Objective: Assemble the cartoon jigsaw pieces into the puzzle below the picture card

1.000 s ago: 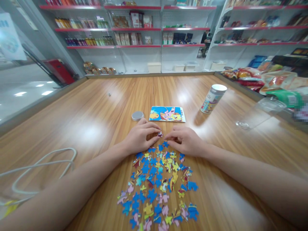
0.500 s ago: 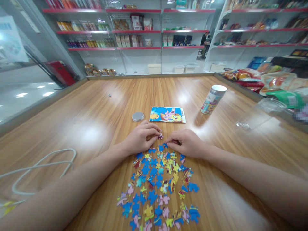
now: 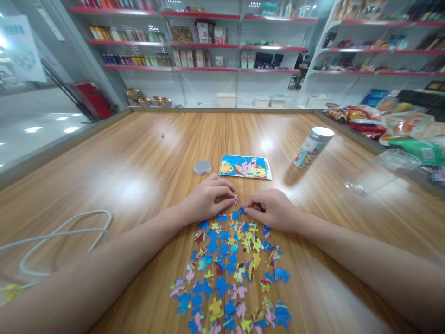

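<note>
Before one blue rectangular card (image 3: 245, 167), one multicoloured jigsaw piece (image 3: 236, 197) is being pinched by left hand (image 3: 211, 198); right hand (image 3: 273, 209) curled, hold unclear.

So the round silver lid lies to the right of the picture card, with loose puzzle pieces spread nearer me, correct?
Not quite: the head view shows the round silver lid to the left of the picture card. The loose puzzle pieces are spread nearer you, as you say.

Puzzle pieces (image 3: 221, 286): dozens, exact count unclear; picture card (image 3: 245, 167): 1; lid (image 3: 202, 167): 1; canister (image 3: 313, 147): 1; clear container (image 3: 389, 167): 1.
</note>
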Demonstrator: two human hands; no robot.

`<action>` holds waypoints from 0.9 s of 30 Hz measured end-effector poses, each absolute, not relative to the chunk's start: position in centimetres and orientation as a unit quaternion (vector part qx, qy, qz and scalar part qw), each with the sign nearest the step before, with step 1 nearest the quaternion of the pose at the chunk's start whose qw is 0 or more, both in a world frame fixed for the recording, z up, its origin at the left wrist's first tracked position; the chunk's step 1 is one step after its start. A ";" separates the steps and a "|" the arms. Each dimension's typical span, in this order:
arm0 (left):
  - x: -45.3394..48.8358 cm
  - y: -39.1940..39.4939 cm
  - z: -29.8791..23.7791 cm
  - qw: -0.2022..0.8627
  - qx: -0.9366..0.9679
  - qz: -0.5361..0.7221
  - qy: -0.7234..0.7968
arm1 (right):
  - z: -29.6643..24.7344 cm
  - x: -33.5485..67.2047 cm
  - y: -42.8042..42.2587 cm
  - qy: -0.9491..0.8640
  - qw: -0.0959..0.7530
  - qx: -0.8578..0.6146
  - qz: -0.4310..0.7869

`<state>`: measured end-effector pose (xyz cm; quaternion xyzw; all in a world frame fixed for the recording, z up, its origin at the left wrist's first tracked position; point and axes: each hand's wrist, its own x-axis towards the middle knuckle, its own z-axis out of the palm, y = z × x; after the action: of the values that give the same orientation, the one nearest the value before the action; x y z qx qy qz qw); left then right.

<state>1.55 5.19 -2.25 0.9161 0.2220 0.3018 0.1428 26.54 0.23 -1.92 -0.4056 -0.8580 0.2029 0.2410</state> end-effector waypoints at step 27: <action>1.7 5.1 -2.3 0.138 0.916 0.302 0.226 | -2.1 26.5 0.4 -0.851 0.255 -0.409 0.210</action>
<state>1.69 5.12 -2.29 0.9159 0.2257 0.3019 0.1377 26.46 0.39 -2.05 -0.4088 -0.8508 0.2102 0.2546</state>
